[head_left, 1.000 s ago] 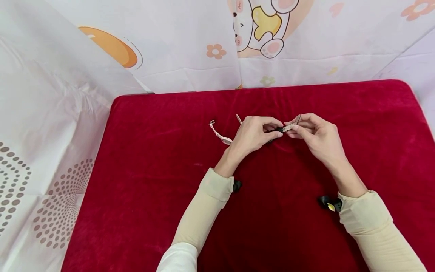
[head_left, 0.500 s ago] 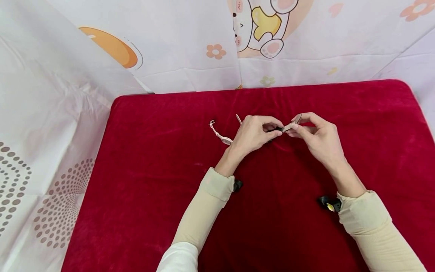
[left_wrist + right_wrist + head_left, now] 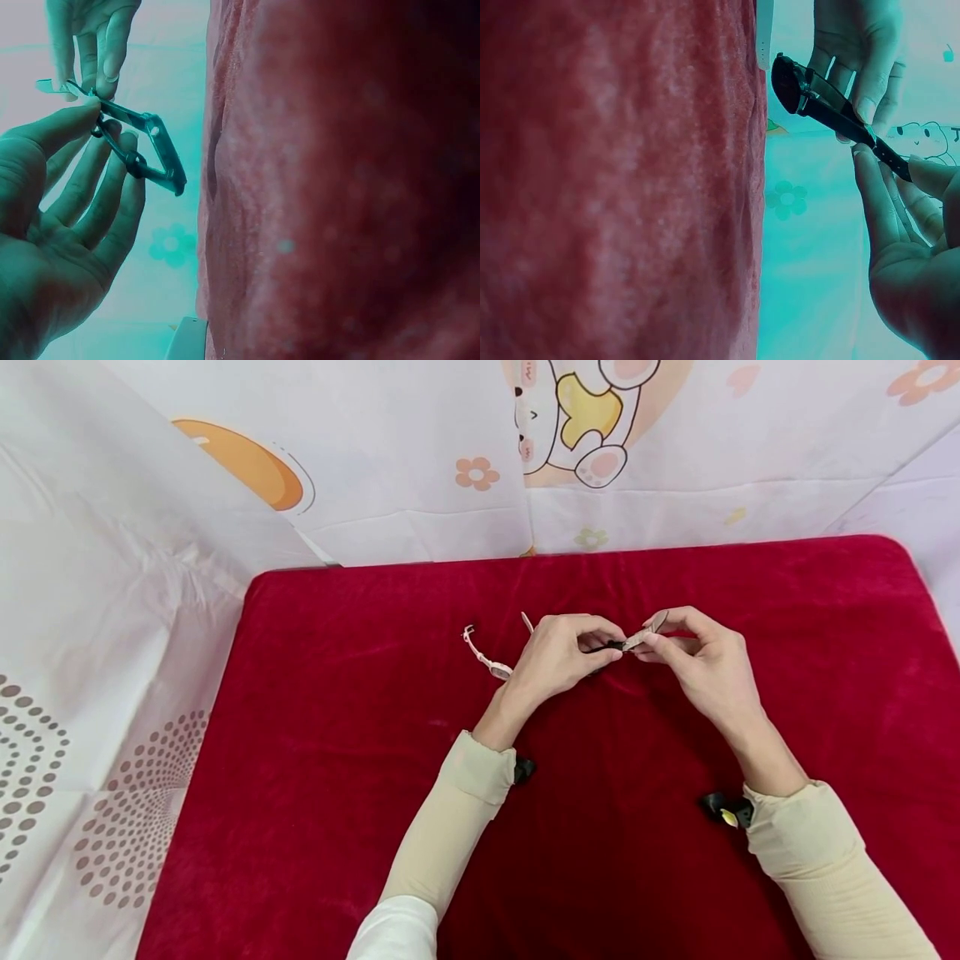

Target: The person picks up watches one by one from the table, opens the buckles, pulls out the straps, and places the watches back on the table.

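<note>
A wristwatch [image 3: 786, 84] with a round dial and a dark strap hangs between both hands, raised above the table. Its strap [image 3: 124, 112] forms a loop whose ends meet at the fingertips. My left hand [image 3: 558, 652] pinches the strap near that meeting point, on the watch side. My right hand [image 3: 708, 664] pinches the strap's free end [image 3: 637, 639], which shows a light underside and sticks up past the fingers. The buckle is mostly hidden by fingers. In the head view the dial is hidden behind the left hand.
A pink wristwatch [image 3: 498, 670] lies on the red velvet-covered table [image 3: 360, 710], partly hidden behind the left hand and wrist. A printed white curtain [image 3: 405, 460] hangs along the table's far and left sides. Dark wrist cameras [image 3: 727, 810] sit below the sleeves.
The strap's free end has tilted slightly in my right fingers and shows more of its light side. Both hands stay nearly in place, and the pink wristwatch has not moved.
</note>
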### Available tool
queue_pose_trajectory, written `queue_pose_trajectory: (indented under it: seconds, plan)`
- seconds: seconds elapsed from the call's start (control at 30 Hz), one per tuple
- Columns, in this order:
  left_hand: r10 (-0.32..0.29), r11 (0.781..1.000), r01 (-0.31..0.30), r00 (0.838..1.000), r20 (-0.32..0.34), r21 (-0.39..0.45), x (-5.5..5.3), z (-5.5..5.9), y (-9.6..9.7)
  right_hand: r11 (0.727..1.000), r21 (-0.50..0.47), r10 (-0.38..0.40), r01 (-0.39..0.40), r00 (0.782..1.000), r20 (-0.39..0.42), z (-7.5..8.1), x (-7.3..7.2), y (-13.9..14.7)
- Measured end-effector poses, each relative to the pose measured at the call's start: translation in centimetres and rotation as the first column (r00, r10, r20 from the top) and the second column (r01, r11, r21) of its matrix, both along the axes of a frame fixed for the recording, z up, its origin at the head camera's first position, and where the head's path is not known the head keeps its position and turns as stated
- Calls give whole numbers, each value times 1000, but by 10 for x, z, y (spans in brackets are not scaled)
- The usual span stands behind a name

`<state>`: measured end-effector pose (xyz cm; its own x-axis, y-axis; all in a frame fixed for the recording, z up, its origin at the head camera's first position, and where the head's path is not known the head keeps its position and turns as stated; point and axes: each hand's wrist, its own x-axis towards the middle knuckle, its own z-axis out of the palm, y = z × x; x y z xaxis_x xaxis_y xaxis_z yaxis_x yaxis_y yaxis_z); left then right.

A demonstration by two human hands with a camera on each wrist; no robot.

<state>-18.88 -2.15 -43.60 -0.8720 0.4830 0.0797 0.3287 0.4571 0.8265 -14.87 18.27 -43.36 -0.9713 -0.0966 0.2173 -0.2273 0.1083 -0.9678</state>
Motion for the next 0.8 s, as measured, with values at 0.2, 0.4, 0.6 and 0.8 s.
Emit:
queue_pose_trajectory:
  seconds: [0.2,0.4,0.6,0.8]
  plan:
    - [-24,999,23,1000,17,36,-1,-1,0,999,-47,10,-10,1000,-7,0,0,1]
    - [-37,998,35,999,29,59,-1,-1,-1,994,-104,30,-31,1000,-10,-1,0,1]
    - [-72,996,71,997,30,54,-2,-3,-1,997,-68,24,-24,1000,1,-4,-1,2]
    - [-94,995,93,995,23,47,-3,-4,-1,1000,-16,13,-13,1000,11,-3,0,2]
